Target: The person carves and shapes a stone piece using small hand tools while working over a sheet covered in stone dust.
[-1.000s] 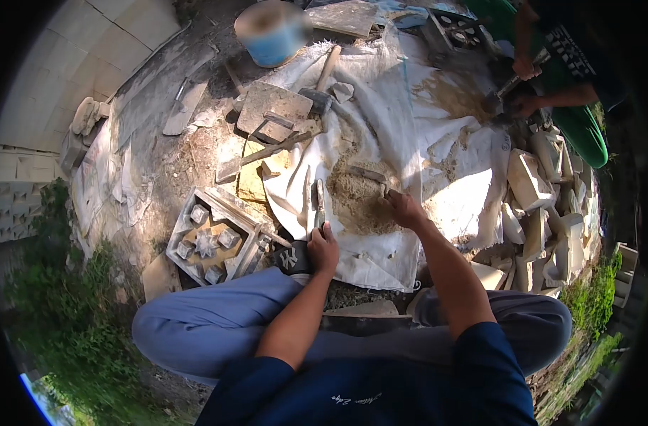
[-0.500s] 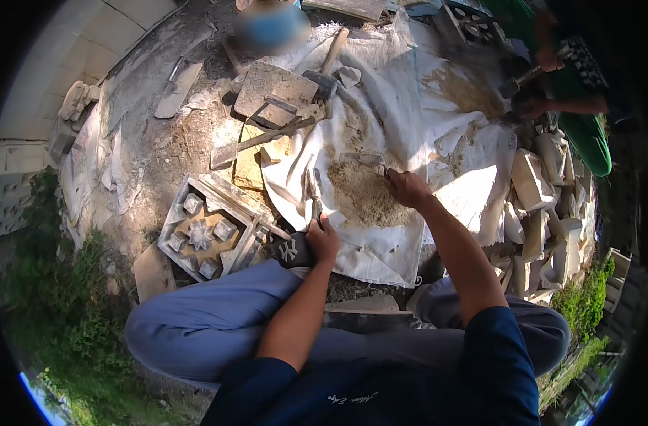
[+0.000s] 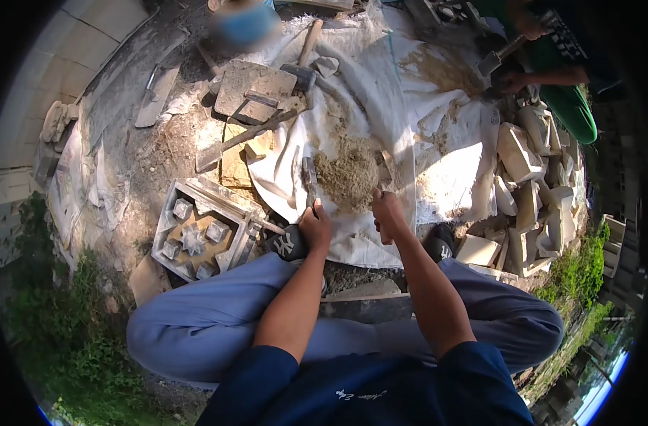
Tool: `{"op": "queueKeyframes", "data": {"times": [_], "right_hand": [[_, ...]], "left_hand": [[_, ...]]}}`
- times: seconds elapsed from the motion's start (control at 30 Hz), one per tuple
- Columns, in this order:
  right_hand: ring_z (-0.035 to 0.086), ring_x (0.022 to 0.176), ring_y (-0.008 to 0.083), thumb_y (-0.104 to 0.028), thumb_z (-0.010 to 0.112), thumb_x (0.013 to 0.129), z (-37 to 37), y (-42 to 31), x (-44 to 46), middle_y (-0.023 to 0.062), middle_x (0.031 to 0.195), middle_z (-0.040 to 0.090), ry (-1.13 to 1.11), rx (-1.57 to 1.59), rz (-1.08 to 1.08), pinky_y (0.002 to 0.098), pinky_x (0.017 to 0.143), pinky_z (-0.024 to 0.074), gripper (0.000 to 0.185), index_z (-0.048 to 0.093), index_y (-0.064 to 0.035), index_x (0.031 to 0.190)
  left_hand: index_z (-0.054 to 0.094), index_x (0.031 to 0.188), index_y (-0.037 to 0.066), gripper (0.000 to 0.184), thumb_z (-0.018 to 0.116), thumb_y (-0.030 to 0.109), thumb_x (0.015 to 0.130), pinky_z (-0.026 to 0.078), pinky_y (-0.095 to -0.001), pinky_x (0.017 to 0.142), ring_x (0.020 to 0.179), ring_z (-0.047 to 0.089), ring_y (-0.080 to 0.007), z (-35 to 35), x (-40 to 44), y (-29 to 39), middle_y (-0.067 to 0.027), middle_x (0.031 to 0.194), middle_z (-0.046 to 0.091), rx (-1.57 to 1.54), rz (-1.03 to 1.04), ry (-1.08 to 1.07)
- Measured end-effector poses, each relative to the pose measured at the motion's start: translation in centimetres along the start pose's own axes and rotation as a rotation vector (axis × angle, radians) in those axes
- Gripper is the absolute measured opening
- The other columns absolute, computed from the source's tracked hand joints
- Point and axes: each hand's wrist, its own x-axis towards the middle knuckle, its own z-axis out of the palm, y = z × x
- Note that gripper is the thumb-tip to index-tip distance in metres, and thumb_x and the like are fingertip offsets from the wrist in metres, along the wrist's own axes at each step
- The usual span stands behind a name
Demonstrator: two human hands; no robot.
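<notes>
My left hand (image 3: 315, 227) is closed round the handle of a trowel (image 3: 310, 174), whose narrow blade stands at the left side of a heap of damp-looking sandy mix (image 3: 345, 170). Across from it, my right hand (image 3: 390, 216) grips a second trowel (image 3: 388, 165); its blade lies along the heap's right side. The heap rests on a white woven sheet (image 3: 359, 245) in front of my crossed legs. My fingers cover most of both handles.
A star-patterned mould (image 3: 196, 234) lies at my left. Beyond it are a yellow block (image 3: 235, 160), a flat slab (image 3: 256, 89) and a hammer (image 3: 306, 57). Broken pale pieces (image 3: 526, 184) are piled at right. A co-worker's hand (image 3: 512, 82) is near another tool (image 3: 505, 53).
My right hand has drawn back toward me and left, its trowel turning from across the heap to along its right side. The heap looks more gathered. The view has shifted slightly.
</notes>
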Motion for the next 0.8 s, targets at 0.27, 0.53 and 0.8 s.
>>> {"op": "queueKeyframes", "data": {"times": [0.27,0.53,0.8], "right_hand": [[0.065,0.063,0.0412,-0.039,0.047,0.099,0.5,1.1,-2.2,0.0276,0.076,0.066,0.178,0.044,-0.309,0.0496,0.061,0.0494,0.044,0.064,0.0016,0.093],[0.046,0.045,0.0188,-0.039,0.045,0.102,4.3,3.6,-3.6,0.0063,0.062,0.047,-0.011,0.608,0.216,0.0395,0.041,0.0407,0.038,0.048,-0.0014,0.097],[0.065,0.071,0.0441,-0.033,0.050,0.097,0.9,0.1,-1.6,0.0257,0.080,0.067,0.184,-0.098,-0.328,0.0544,0.065,0.0504,0.033,0.061,-0.0018,0.100]], "left_hand": [[0.061,0.072,-0.005,0.054,0.049,0.042,0.097,0.044,-0.0550,0.077,0.082,0.059,-0.0505,-0.9,0.0,0.9,-0.0317,0.077,0.061,0.040,-0.010,-0.087],[0.061,0.075,-0.004,0.053,0.048,0.042,0.097,0.046,-0.0529,0.080,0.085,0.060,-0.0486,-0.7,0.2,2.3,-0.0305,0.080,0.063,0.134,0.007,-0.098],[0.061,0.073,-0.001,0.045,0.052,0.037,0.097,0.048,-0.0519,0.068,0.074,0.063,-0.0446,-0.9,-1.7,1.8,-0.0241,0.075,0.065,0.180,0.134,-0.154]]}}
